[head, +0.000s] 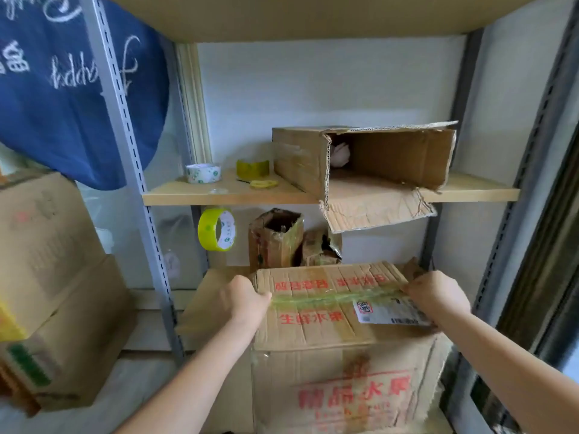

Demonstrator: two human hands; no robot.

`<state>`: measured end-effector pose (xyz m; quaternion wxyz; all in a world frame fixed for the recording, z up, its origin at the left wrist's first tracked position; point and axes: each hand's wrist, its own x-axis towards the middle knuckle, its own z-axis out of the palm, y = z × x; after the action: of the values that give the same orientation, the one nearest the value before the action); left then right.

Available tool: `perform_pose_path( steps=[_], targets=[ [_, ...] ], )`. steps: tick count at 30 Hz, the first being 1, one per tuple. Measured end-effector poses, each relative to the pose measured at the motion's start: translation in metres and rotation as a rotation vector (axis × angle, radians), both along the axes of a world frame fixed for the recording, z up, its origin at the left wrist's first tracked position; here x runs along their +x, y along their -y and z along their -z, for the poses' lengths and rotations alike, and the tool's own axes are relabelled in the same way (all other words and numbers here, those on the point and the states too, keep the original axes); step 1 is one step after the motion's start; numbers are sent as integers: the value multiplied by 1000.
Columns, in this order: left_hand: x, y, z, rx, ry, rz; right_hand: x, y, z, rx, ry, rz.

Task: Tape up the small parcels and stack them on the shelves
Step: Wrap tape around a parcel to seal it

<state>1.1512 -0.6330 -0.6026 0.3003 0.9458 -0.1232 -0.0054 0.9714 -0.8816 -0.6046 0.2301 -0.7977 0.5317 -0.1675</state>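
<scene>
On the lower shelf (206,311), our left hand (242,297) and right hand (434,292) curl their fingers over the 2 ends of the box (329,327), pressing down its green tape (332,297); we should rub each end firmly flat before stacking.

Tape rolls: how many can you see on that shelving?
3, maybe more hidden behind boxes. A white tape roll and a yellowish tape roll sit on the upper shelf, left of the open box. A bright yellow-green tape roll hangs below that shelf.
</scene>
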Motion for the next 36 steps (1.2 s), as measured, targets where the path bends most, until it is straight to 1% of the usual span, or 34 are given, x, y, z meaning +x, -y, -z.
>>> perform_pose_path(
  steps=[3, 4, 9, 11, 14, 15, 17, 19, 20, 21, 22, 23, 24, 26, 27, 28, 31, 34, 36],
  targets=[
    [-10, 4, 5, -207, -99, 33, 9, 9, -7, -23, 0, 12],
    [-15, 1, 7, -243, -93, 47, 10, 12, -9, -45, -10, 10],
    [-30, -8, 29, -243, 59, 72, 30, 53, -15, -222, -20, -83],
    [-38, 6, 45, -324, 34, 65, 44, 67, -8, -267, -32, -120],
    [-59, 30, 52, -475, -25, 47, 52, 82, 7, -202, -58, -181],
    [-62, 35, 50, -468, -48, 51, 52, 87, 9, -191, -97, -193],
    [-63, 37, 44, -332, -31, 66, 50, 88, 4, -219, -229, -181],
    [-52, 32, 37, -189, 97, 46, 55, 79, 1, -282, -351, -173],
    [-44, 31, 33, -166, 191, 43, 58, 70, 2, -293, -374, -173],
    [-33, 32, 30, -183, 281, 67, 62, 60, 5, -292, -384, -171],
    [-22, 35, 29, -200, 325, 124, 64, 52, 8, -272, -361, -167],
    [-10, 42, 31, -185, 317, 201, 65, 51, 13, -256, -317, -163],
    [0, 50, 32, -107, 257, 286, 63, 48, 13, -231, -283, -158],
    [16, 69, 40, 65, 46, 433, 58, 48, 11, -195, -273, -217],
    [20, 77, 43, 86, -66, 483, 55, 47, 11, -202, -300, -257],
    [23, 81, 47, 61, -160, 523, 50, 45, 12, -214, -341, -287],
    [23, 79, 53, -43, -306, 636, 40, 42, 27, -321, -432, -327],
    [23, 73, 50, -99, -410, 670, 40, 43, 38, -386, -398, -302],
    [22, 71, 47, -98, -460, 603, 41, 44, 44, -408, -361, -300]
  ],
)
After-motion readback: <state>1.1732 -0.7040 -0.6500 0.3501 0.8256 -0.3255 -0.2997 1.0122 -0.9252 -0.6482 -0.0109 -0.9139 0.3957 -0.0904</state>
